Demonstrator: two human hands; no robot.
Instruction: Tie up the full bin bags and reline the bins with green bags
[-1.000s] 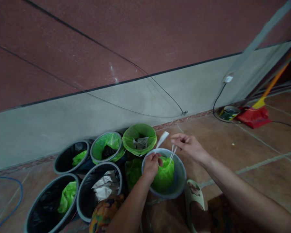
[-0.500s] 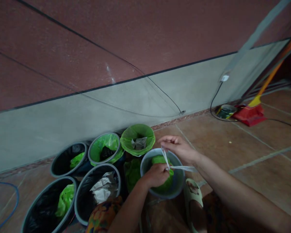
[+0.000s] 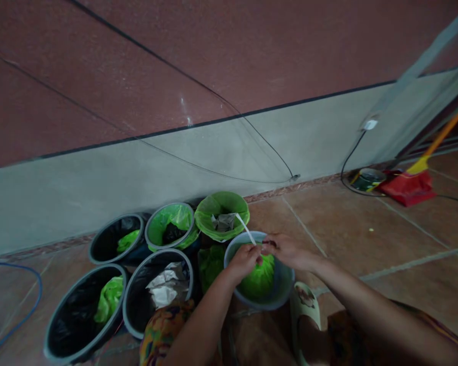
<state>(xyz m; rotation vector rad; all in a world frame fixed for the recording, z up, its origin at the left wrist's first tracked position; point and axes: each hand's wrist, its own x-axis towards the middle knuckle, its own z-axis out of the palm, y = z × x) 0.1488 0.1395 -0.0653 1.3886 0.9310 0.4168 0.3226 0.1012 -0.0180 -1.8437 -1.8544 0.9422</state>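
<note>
A green plastic bag (image 3: 257,282), its neck bunched up, sits inside a pale grey-blue bucket (image 3: 286,290) between my feet. My left hand (image 3: 245,262) is closed at the bag's neck, pinching it together with a white strip (image 3: 246,227). One end of that strip sticks up and leftward from the fingers. Close against it, my right hand (image 3: 284,250) has its fingertips pressed together at the same knot of strip. The part of the strip between the two hands is mostly hidden by the fingers.
Left of the bucket stand several bins with black or green liners, such as a black-lined bin (image 3: 52,325) and a green-lined bin (image 3: 203,223). A red dustpan (image 3: 408,188) and a round tin (image 3: 366,179) lie by the wall. A blue hose (image 3: 39,290) curves at left.
My right hand has come down and in to meet the left. The strip's loop and its rightward end no longer show; one end now points up and left. The view has shifted slightly.
</note>
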